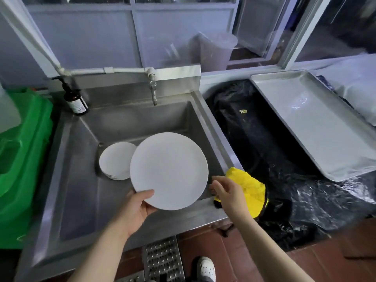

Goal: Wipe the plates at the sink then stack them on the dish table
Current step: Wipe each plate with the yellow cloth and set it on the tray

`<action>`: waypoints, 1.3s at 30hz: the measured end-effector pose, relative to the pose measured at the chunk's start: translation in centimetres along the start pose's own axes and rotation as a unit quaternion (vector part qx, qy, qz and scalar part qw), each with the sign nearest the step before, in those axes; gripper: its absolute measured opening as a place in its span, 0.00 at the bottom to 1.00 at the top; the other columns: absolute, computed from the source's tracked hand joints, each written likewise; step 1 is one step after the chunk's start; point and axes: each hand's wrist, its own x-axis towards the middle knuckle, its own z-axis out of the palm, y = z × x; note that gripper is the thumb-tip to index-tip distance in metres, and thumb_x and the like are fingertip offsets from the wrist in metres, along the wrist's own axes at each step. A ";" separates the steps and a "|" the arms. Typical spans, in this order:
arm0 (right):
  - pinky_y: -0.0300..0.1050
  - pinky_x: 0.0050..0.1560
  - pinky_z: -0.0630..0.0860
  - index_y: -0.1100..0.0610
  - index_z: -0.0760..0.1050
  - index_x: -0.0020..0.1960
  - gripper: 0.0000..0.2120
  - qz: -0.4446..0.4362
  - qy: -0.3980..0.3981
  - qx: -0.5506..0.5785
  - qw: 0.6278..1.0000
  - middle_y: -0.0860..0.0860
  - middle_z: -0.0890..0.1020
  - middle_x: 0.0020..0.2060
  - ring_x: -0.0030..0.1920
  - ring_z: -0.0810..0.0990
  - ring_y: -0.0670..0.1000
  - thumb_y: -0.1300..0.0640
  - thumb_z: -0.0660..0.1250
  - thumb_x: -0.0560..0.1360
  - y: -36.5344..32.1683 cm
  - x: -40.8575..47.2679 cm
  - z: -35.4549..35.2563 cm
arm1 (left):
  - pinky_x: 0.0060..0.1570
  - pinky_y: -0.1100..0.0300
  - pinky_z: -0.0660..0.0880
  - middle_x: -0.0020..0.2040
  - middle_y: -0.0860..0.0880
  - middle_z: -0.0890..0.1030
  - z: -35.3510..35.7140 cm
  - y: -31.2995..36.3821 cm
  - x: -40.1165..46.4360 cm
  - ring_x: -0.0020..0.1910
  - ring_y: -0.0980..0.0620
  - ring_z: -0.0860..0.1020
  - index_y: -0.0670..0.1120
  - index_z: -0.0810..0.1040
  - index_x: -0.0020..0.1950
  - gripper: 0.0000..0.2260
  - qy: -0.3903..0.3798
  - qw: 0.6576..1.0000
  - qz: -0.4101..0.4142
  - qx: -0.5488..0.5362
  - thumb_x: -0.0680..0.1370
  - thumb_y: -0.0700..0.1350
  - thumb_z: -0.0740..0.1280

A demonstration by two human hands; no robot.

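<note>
Left hand [133, 210]: I grip the plate [168, 170] by its lower rim, mid-frame.
Right hand [227, 192]: loose, holding nothing, over the cloth [251, 188].
Label: bottle [76, 100], upper left, unreadable.

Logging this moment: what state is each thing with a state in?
Large plate: held tilted over sink by left hand.
Plate stack: in sink.
Yellow cloth: on sink corner, ungripped.
Right hand: open, above cloth.
Tap: not running.
Tray: empty.
</note>
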 end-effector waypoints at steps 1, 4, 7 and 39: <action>0.42 0.47 0.75 0.52 0.80 0.54 0.08 -0.009 0.042 -0.068 0.997 0.46 0.83 0.43 0.49 0.82 0.50 0.57 0.64 0.78 1.2 0.8 -1.6 | 0.33 0.56 0.80 0.48 0.48 0.86 0.7 -0.5 0.1 0.46 0.48 0.83 0.45 0.76 0.56 0.15 0.010 1.000 -0.002 -0.001 0.77 0.30 0.60; 0.45 0.53 0.73 0.54 0.77 0.62 0.14 -0.042 0.076 -0.256 0.963 0.50 0.79 0.58 0.59 0.76 0.54 0.61 0.64 0.77 4.5 3.5 -5.6 | 0.32 0.57 0.80 0.46 0.49 0.86 2.3 -1.7 0.4 0.46 0.49 0.82 0.46 0.76 0.56 0.15 0.044 0.999 -0.003 -0.006 0.77 0.30 0.60; 0.51 0.65 0.68 0.55 0.69 0.70 0.24 -0.064 0.017 -0.404 0.913 0.54 0.70 0.69 0.69 0.64 0.57 0.60 0.64 0.75 6.5 6.3 -7.9 | 0.33 0.57 0.81 0.46 0.51 0.86 3.6 -2.9 0.6 0.47 0.49 0.82 0.48 0.76 0.56 0.15 0.071 0.997 0.003 -0.017 0.78 0.30 0.60; 0.47 0.57 0.74 0.41 0.61 0.74 0.36 -0.154 -0.197 -0.316 0.915 0.44 0.65 0.73 0.66 0.72 0.54 0.66 0.62 0.70 7.3 4.9 -10.3 | 0.40 0.55 0.80 0.53 0.48 0.83 6.5 -5.3 -1.3 0.54 0.47 0.80 0.49 0.76 0.57 0.15 0.121 0.992 0.013 -0.032 0.78 0.31 0.60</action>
